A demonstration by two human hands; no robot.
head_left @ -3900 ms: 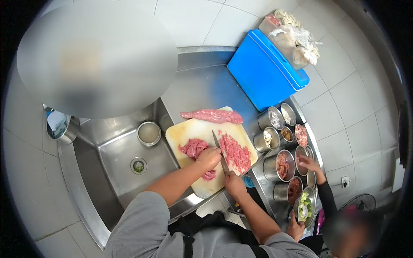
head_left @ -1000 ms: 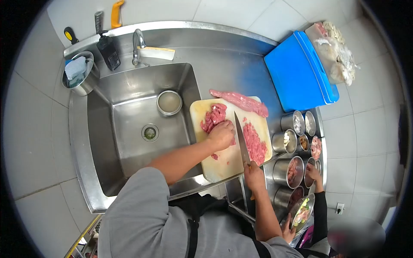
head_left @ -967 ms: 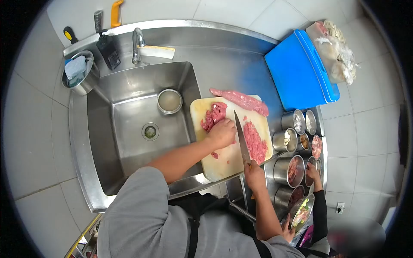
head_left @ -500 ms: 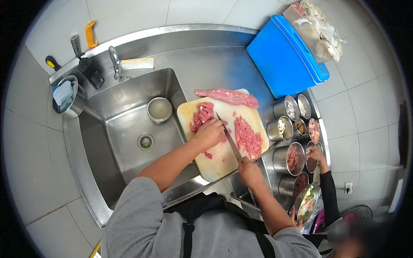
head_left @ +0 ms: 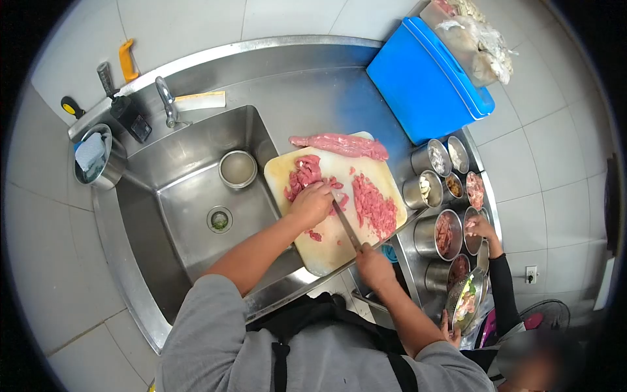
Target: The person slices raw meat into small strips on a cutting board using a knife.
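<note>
Meat lies on the cutting board [head_left: 326,251] in front of you in three lots: larger pieces [head_left: 305,171] on the left, a chopped pile [head_left: 373,206] along the right edge, and a long whole piece [head_left: 339,145] across the far edge. That long piece runs past the board's far left corner, so one end is over the steel surface [head_left: 313,95].

Your left hand [head_left: 312,206] is over the near end of the larger pieces, fingers bent down against them; the fingertips are partly hidden, so how tightly they close cannot be told. Your right hand [head_left: 375,266] has its fingers closed around the knife handle at the board's near right edge. The knife [head_left: 346,225] slants across the middle of the board, its tip end just beside your left fingers and the chopped pile to the right of the blade.

The board's left side reaches over the rim of the sink [head_left: 189,215], and its near right edge lies along the front edge of the surface. You have room on the board toward its near end, and a stretch of surface between its far edge and the back wall. The blue cooler [head_left: 424,81] stands beyond the far right corner.

Metal pots stand to the right of the board; the closest [head_left: 413,191] is near its right edge. Farther right, a co-worker's hand [head_left: 482,228] is at a pot, and their other hand [head_left: 450,331] holds a metal bowl [head_left: 467,307] with mixed food.
</note>
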